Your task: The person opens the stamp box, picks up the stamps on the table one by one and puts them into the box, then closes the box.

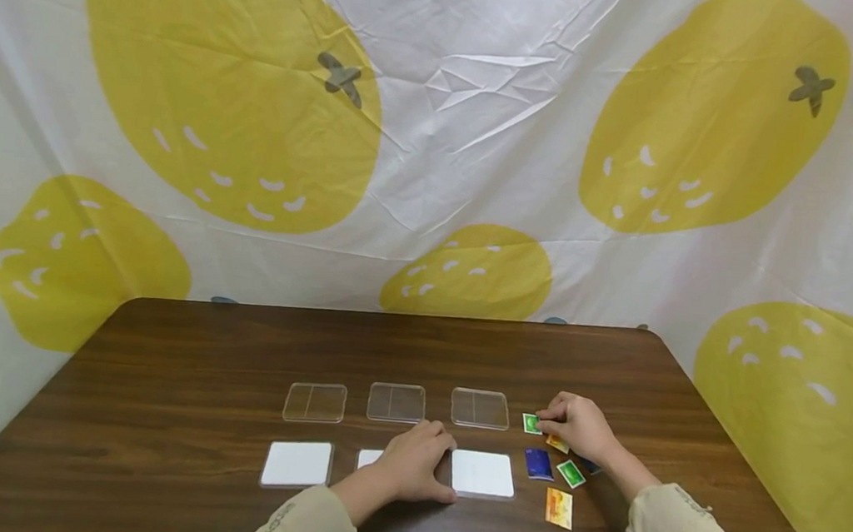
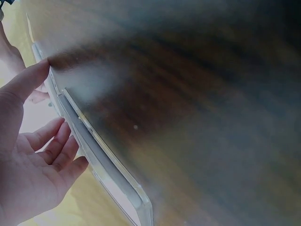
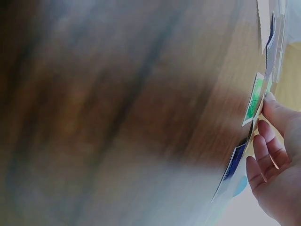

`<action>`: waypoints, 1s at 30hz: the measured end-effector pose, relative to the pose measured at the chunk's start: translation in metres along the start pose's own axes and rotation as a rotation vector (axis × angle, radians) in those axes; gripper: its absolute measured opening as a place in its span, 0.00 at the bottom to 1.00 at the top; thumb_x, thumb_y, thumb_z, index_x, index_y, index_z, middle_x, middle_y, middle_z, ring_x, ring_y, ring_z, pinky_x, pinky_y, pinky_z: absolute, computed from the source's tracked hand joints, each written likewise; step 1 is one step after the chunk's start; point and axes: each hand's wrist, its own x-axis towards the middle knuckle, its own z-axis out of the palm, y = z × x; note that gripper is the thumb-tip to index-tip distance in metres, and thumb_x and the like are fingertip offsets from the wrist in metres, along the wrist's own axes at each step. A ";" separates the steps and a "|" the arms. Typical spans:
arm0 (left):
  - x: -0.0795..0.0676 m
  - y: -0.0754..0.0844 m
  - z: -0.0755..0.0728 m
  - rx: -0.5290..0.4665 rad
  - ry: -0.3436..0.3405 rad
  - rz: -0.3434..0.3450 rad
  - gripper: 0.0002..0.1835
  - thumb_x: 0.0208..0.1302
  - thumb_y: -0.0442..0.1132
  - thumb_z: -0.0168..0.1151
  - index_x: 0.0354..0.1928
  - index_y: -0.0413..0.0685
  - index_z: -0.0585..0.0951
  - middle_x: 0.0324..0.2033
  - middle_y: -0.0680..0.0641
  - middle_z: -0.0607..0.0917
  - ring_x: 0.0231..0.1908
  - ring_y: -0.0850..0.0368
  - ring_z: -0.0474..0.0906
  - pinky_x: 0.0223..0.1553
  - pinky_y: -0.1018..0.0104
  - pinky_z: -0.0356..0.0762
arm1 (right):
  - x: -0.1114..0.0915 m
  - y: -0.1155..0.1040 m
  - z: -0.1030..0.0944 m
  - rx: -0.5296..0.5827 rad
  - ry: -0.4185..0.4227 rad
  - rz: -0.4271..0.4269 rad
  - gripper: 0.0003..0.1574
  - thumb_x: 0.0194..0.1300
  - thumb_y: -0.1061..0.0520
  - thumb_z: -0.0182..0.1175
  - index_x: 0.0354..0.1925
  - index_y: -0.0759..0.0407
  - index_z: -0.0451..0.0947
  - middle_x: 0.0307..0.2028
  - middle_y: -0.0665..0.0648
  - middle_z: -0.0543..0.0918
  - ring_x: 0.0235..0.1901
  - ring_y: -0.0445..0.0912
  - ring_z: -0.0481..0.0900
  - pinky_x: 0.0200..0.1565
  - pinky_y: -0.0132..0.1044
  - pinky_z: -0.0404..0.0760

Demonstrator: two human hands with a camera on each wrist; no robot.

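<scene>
- Head view: the far green stamp (image 1: 530,423) sits at the back of the loose stamps, right of the clear trays; I pinch it by its right side between the thumb and fingertips of my right hand (image 1: 578,424).
- Just below that hand an orange stamp (image 1: 558,444) shows in part, and a dark blue stamp (image 1: 591,466) peeks out beside my wrist.
- Nearer me lie a purple-blue stamp (image 1: 539,464), a near green stamp (image 1: 571,474) set askew, and, closest of all, a front orange stamp (image 1: 559,509).
- Right wrist view shows toothed edges on the near green stamp and the dark blue stamp.
- My left hand (image 1: 414,463) has its fingers loosely spread, clenched on nothing; its thumb is at the lower left corner of the right case (image 1: 483,497), fingertips by the upper left corner. How firmly they press I cannot tell.
- That case bears a white card (image 1: 482,473); the middle case is mostly hidden behind my hand, and the left case (image 1: 292,487) bears a card too.
- Behind these cases stand three clear trays (image 1: 396,403) in a row.
- Everything rests on a brown wood-grain table (image 1: 182,414); behind it hangs a white cloth (image 1: 480,162) printed with yellow lemons.
</scene>
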 end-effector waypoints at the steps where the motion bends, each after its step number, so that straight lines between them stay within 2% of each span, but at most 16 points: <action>1: 0.000 0.000 0.000 0.000 -0.001 -0.001 0.30 0.39 0.56 0.71 0.43 0.48 0.77 0.36 0.54 0.74 0.39 0.59 0.70 0.39 0.69 0.73 | 0.000 0.000 0.000 -0.001 -0.001 -0.002 0.08 0.49 0.62 0.67 0.31 0.65 0.84 0.24 0.48 0.78 0.24 0.37 0.71 0.26 0.29 0.70; 12: 0.001 -0.001 0.000 -0.013 -0.009 -0.008 0.30 0.39 0.56 0.71 0.44 0.48 0.77 0.37 0.55 0.75 0.39 0.60 0.70 0.38 0.69 0.72 | 0.000 0.000 0.001 -0.015 0.003 -0.001 0.07 0.49 0.62 0.67 0.30 0.63 0.85 0.25 0.48 0.80 0.24 0.37 0.72 0.26 0.29 0.71; 20: -0.001 -0.002 0.000 -0.018 0.040 0.044 0.28 0.41 0.55 0.70 0.41 0.46 0.77 0.35 0.53 0.74 0.37 0.59 0.70 0.35 0.68 0.73 | 0.003 0.002 0.000 -0.017 0.011 -0.019 0.05 0.50 0.61 0.67 0.29 0.62 0.85 0.25 0.49 0.81 0.24 0.36 0.73 0.26 0.29 0.71; 30: -0.002 0.002 -0.003 -0.009 0.000 -0.006 0.29 0.38 0.56 0.71 0.42 0.49 0.77 0.36 0.55 0.74 0.39 0.60 0.70 0.38 0.69 0.73 | 0.004 0.004 0.000 -0.029 0.012 -0.014 0.06 0.49 0.61 0.67 0.29 0.62 0.85 0.26 0.49 0.81 0.26 0.38 0.75 0.28 0.31 0.72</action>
